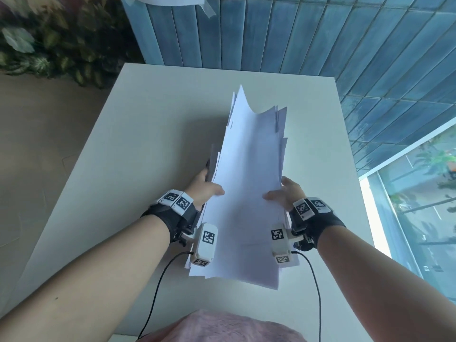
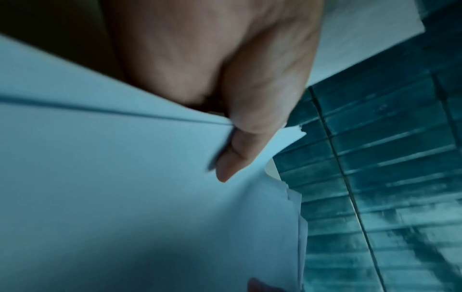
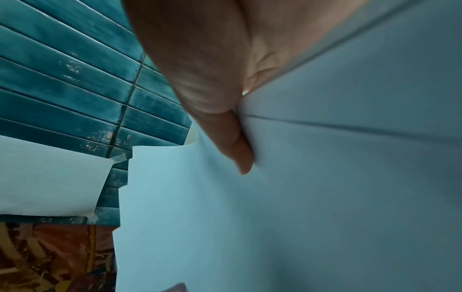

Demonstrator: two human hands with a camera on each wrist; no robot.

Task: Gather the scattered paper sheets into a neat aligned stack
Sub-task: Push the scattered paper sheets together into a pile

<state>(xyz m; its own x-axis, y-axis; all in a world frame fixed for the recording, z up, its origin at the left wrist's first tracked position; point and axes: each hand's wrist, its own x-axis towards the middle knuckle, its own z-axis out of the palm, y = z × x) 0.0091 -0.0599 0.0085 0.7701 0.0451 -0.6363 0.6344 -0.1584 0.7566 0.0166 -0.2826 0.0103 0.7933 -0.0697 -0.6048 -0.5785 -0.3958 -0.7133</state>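
A bundle of white paper sheets is held up off the white table, bowed into a trough, with its far edges ragged and uneven. My left hand grips the bundle's left edge, thumb on top and fingers hidden beneath. My right hand grips the right edge the same way. In the left wrist view the thumb of my left hand presses on the sheets. In the right wrist view the thumb of my right hand presses on the sheets.
A blue tiled wall stands behind the table, with a sheet taped to it. Leafy plants fill the far left. A window runs along the right. Cables hang from the wrist cameras near the table's front edge.
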